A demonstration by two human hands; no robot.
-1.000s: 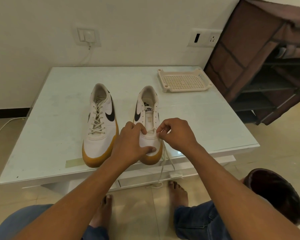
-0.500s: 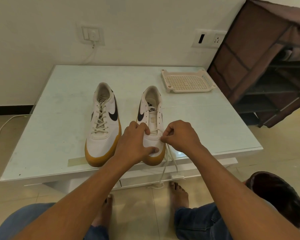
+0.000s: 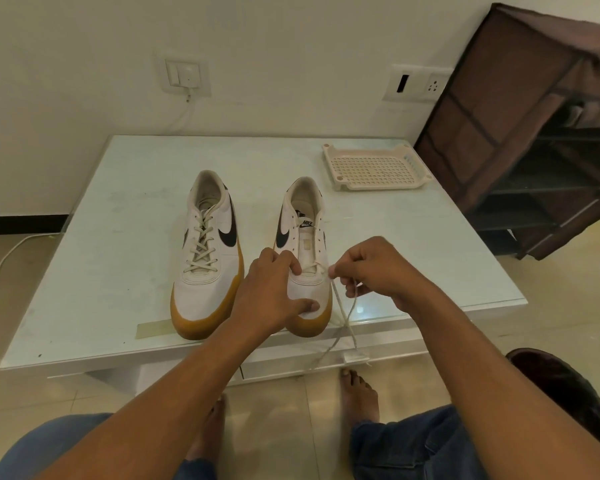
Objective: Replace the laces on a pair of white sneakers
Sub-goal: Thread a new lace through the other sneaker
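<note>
Head view: left hand (image 3: 269, 292) grips sneaker (image 3: 307, 223), right hand (image 3: 374, 268) pinches lace (image 3: 350, 309), tray (image 3: 374, 166) beyond.

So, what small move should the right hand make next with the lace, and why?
Probably draw the lace sideways through the lowest eyelet until it sits snug. The right hand pinches it beside the right sneaker, the left hand steadies the toe, only the lowest row looks threaded, and long slack hangs over the table edge.

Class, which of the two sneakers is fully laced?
The left sneaker, its laces criss-crossing up the front; the right sneaker shows bare upper eyelets.
</note>
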